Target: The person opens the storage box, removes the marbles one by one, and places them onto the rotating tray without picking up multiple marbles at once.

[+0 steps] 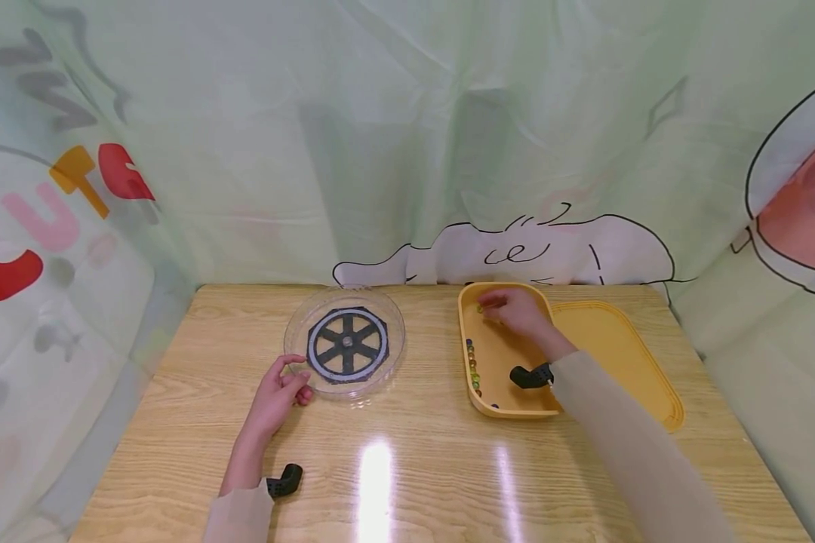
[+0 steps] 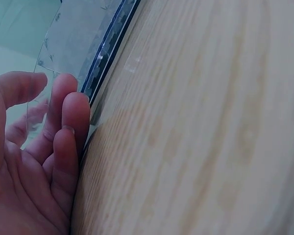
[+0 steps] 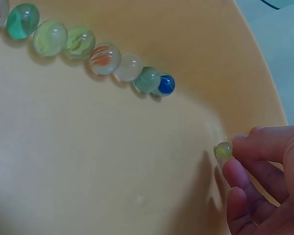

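Observation:
Over the far left corner of a yellow tray (image 1: 509, 413), my right hand (image 1: 516, 311) pinches a small yellow-green glass marble (image 3: 224, 151) between thumb and fingertips, close to the tray wall. Other glass marbles (image 3: 105, 58), with orange, green and blue swirls, line up along the tray's left wall. My left hand (image 1: 278, 396) holds the near left rim of a round clear plastic dish (image 1: 395, 362). Its fingers (image 2: 74, 115) curl at the dish's edge, and one shows through the clear wall. A black six-spoked wheel shape (image 1: 348, 342) with a pale ring shows within the dish.
A yellow lid (image 1: 607, 354) lies flat to the right of the tray, partly under its edge. A single dark marble (image 1: 494, 406) sits near the tray's front. The wooden table (image 1: 435, 467) meets a printed curtain (image 1: 394, 151) at the back.

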Demonstrator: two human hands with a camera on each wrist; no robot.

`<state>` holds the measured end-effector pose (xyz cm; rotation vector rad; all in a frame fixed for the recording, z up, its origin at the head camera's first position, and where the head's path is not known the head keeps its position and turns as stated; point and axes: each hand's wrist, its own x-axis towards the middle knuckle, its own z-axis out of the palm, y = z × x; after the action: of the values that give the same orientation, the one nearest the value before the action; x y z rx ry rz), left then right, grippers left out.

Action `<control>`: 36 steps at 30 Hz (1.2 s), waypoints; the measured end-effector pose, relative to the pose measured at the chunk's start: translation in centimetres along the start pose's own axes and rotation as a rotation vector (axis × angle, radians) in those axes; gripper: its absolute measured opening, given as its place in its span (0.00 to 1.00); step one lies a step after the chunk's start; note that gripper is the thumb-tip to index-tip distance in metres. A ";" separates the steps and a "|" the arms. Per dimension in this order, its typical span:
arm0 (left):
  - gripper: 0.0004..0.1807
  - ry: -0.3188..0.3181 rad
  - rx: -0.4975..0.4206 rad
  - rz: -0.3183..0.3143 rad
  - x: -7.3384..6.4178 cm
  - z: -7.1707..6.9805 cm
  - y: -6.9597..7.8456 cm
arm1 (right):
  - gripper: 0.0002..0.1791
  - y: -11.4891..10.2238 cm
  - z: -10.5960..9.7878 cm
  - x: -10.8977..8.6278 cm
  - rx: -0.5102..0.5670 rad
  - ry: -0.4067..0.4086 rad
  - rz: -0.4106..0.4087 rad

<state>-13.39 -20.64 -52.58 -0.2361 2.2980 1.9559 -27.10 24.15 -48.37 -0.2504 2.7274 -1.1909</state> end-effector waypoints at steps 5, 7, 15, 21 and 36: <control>0.18 0.004 0.006 0.014 0.0 0.0 -0.2 | 0.15 0.3 0.5 0.2 0.005 0.003 -0.007; 0.17 0.002 0.009 0.017 0.0 -0.1 -0.2 | 0.15 0.5 0.7 0.3 0.003 0.009 -0.008; 0.17 0.004 0.008 0.021 -0.1 0.0 -0.1 | 0.13 0.5 1.5 0.5 -0.019 0.010 -0.001; 0.17 -0.003 0.010 0.027 -0.1 0.0 -0.2 | 0.14 0.1 2.0 0.6 -0.072 -0.009 0.026; 0.18 -0.010 -0.016 0.015 -0.1 0.0 -0.1 | 0.12 0.4 3.1 1.3 -0.083 -0.004 0.031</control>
<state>-13.27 -20.68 -52.65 -0.2117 2.2852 1.9787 -27.77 21.93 -50.84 -0.2194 2.7704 -1.0700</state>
